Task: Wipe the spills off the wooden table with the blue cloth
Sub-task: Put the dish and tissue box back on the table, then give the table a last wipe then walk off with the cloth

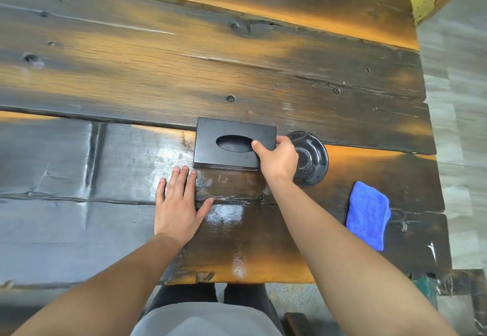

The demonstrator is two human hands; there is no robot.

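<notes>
Left hand (179, 204) flat, fingers spread, on wet worktop (105, 72); right hand (276, 159) clamped on black tissue box (232, 143); blue cloth (369, 214) untouched.

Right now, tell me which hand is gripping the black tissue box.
The right hand grips the black tissue box at its right end; the left hand lies flat on the wooden table.

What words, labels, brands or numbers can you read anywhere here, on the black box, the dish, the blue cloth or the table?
None: no readable text shows in this view.
Black box: plain lid with an oval opening, no label.
Dish: glossy black, no mark seen.
Blue cloth: no tag showing.
Table: only wood grain, knots and wet sheen.
</notes>
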